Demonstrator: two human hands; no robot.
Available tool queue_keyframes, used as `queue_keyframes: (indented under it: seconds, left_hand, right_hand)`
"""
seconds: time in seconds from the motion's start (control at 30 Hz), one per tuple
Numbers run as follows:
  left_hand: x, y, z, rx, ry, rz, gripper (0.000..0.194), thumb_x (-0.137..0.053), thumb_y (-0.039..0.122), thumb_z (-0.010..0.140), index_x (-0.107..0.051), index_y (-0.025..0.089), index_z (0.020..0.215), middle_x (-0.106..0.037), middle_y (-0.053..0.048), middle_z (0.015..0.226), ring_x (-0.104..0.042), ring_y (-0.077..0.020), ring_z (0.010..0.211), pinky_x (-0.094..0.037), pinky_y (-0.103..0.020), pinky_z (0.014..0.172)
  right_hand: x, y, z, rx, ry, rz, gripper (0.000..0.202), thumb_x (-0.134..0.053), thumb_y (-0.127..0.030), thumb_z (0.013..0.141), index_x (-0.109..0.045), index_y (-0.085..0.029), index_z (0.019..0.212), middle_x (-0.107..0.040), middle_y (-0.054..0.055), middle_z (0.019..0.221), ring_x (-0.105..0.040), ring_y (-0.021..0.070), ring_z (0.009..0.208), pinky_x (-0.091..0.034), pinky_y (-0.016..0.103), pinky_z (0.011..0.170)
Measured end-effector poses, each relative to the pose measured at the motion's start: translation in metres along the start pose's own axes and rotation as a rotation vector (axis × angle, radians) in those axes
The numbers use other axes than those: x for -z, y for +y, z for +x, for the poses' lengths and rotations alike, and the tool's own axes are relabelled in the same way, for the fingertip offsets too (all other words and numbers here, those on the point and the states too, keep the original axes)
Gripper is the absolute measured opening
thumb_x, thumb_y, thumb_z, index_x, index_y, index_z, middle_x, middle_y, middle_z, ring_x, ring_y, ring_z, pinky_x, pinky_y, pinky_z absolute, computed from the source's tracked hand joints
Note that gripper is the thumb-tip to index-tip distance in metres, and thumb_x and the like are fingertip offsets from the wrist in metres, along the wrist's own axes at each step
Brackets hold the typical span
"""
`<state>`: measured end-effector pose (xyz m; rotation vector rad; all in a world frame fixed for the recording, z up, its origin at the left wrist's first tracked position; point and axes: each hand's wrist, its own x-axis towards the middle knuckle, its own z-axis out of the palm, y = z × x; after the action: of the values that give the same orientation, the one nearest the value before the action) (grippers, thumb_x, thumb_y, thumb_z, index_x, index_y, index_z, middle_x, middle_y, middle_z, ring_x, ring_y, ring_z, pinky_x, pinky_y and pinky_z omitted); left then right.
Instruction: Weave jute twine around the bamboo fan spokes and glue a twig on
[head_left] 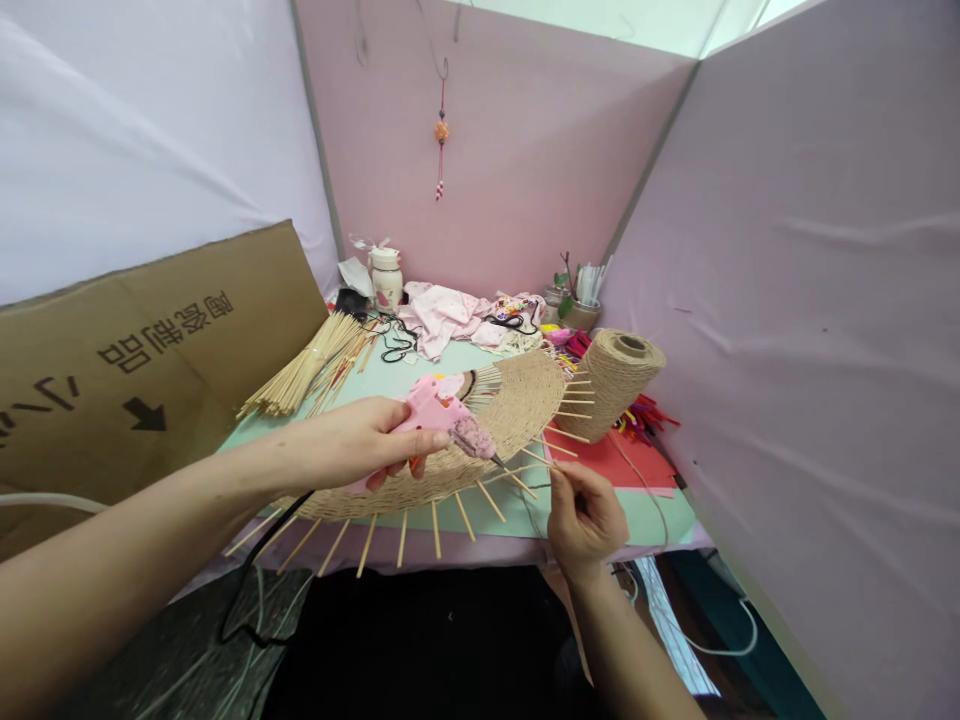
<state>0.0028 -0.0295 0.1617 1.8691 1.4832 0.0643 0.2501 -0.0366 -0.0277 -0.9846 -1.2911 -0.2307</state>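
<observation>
My left hand [390,440] is wrapped round a pink glue gun [439,415], whose metal tip points right and down near the sticks at the woven edge. Below and behind the gun lies a fan-shaped woven piece [525,400] of tan cord, with thin wooden sticks [435,530] jutting out around its curved rim. My right hand [586,512] is closed in a pinch at the piece's right edge, where thin cord [517,472] runs to the fingertips; a stick end is there too. The large cord spool [619,375] stands tilted beyond my right hand.
A bundle of sticks [307,370] and a cardboard sheet [172,350] are at left. Pink cloth [446,315], a white bottle [386,278] and a potted plant [581,312] stand at the back. Red sheets [637,465] lie at right. The gun's black cable [251,565] hangs at left.
</observation>
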Motion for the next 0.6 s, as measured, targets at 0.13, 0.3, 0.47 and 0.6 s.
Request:
queue_keyframes:
  seconds: [0.13,0.3,0.47,0.6]
  left_hand:
    - [-0.0010,-0.0019,0.0021,-0.005,-0.012,0.009,0.061,-0.041,0.075,0.077,-0.067,0.019,0.079,-0.057,-0.001,0.055,-0.055,-0.0189,0.060,-0.038,-0.030,0.061]
    - [-0.0006,-0.0012,0.0027,-0.001,-0.017,0.012,0.060,-0.042,0.074,0.076,-0.066,0.019,0.077,-0.058,-0.002,0.056,-0.056,-0.0196,0.061,-0.039,-0.030,0.062]
    - [-0.0014,0.0004,0.0029,-0.002,-0.013,-0.014,0.061,-0.042,0.076,0.074,-0.066,0.019,0.074,-0.057,-0.002,0.055,-0.054,-0.0195,0.059,-0.039,-0.030,0.061]
    - [-0.0017,0.0002,0.0042,-0.003,-0.019,0.000,0.060,-0.042,0.075,0.075,-0.065,0.019,0.073,-0.058,-0.002,0.055,-0.054,-0.0188,0.058,-0.039,-0.029,0.061]
  right_hand:
    - [-0.0001,-0.0006,0.0003,-0.004,-0.001,0.004,0.009,-0.069,-0.023,0.081,-0.069,-0.021,0.090,-0.072,0.002,0.075,-0.066,0.0142,0.059,-0.056,0.026,0.058]
    - [0.0002,-0.0013,0.0004,-0.004,-0.013,0.020,0.011,-0.069,-0.020,0.080,-0.069,-0.021,0.092,-0.072,0.002,0.076,-0.066,0.0137,0.059,-0.056,0.025,0.058]
    - [0.0005,-0.0011,0.0001,-0.001,0.001,0.005,0.010,-0.069,-0.022,0.081,-0.069,-0.021,0.090,-0.072,0.002,0.074,-0.067,0.0144,0.059,-0.056,0.025,0.058]
    - [0.0008,-0.0010,0.0002,-0.006,-0.015,0.018,0.011,-0.069,-0.020,0.081,-0.069,-0.021,0.092,-0.073,0.002,0.076,-0.067,0.0139,0.059,-0.056,0.025,0.059]
